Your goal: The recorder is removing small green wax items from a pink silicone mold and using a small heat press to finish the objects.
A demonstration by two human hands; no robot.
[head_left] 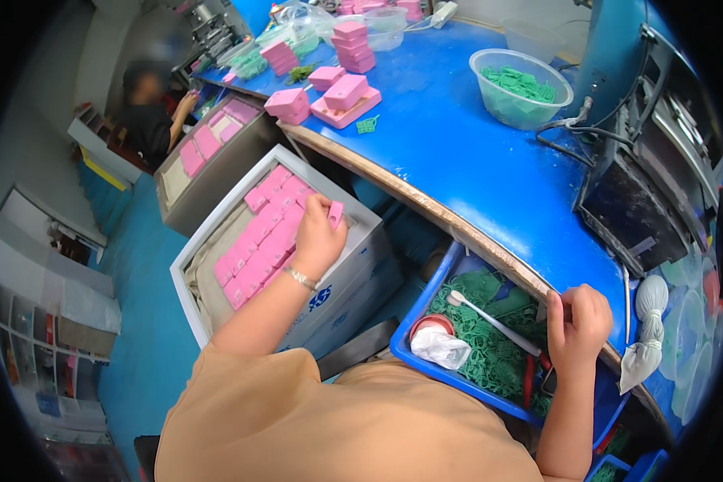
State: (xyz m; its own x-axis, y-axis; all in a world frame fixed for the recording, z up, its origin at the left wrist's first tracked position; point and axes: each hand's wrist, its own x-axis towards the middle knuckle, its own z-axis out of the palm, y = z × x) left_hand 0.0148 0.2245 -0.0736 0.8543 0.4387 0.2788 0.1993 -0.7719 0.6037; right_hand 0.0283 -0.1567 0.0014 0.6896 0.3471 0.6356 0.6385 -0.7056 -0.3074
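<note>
My left hand (321, 237) is over a white box (353, 241) and has its fingers closed round a pink block (335, 214). Beneath it, rows of similar pink blocks (257, 249) lie on beige cloth inside the box. At the blue table's front edge is my right hand (580, 325), its fingers curled in toward the thumb; whatever they may hold is too small or hidden to make out. Below and beside that hand stands a blue bin (426, 371) full of green stringy pieces (478, 345), with a white-handled brush (494, 323) and a crumpled white plastic bag (440, 347) on top.
Pink blocks (347, 92) are stacked on the blue table (434, 120), near a small green piece (367, 124). A clear bowl (522, 112) holds green pieces. Dark equipment with cables (635, 193) stands at the right. Another person (149, 112) works at the far left.
</note>
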